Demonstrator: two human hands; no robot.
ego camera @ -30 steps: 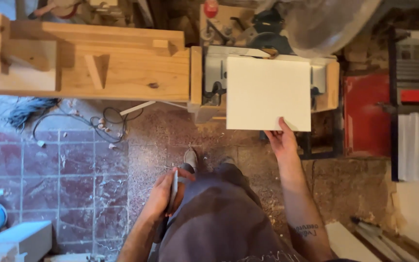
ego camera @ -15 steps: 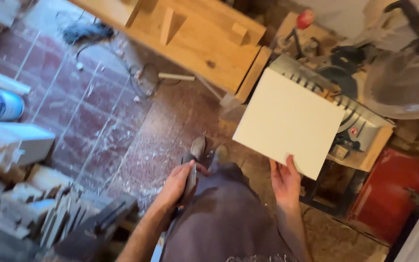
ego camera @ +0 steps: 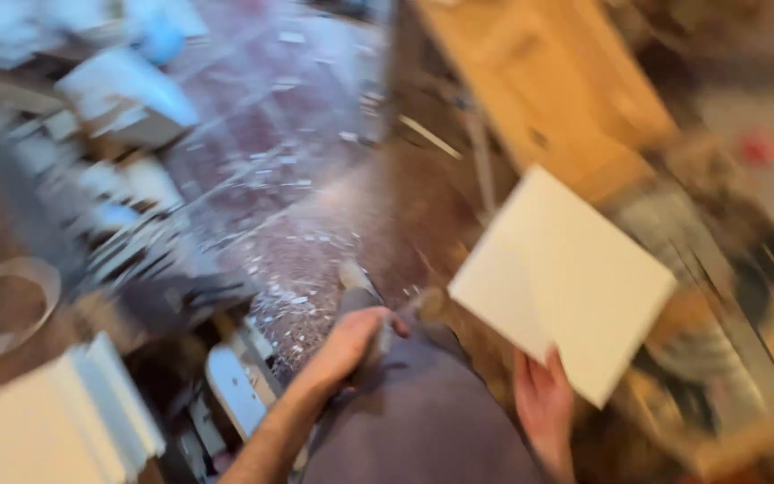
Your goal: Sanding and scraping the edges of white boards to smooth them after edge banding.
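The left hand [ego camera: 347, 345] was closed around a thin pale tool, hard to identify through blur, at the thigh. The right hand [ego camera: 544, 403] pinched the white square panel [ego camera: 562, 278] by its lower edge, tilted above the floor; a firmer grip farther in would probably steady it.

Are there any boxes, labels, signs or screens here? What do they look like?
The picture is very blurred, so little can be told.
No label, sign or screen can be made out.
Round blue and white thing: top left on the floor, too smeared to tell if it is a package.
White square board: plain, no print, held at its lower edge by the right hand.
Left hand: closed around something thin, unclear.
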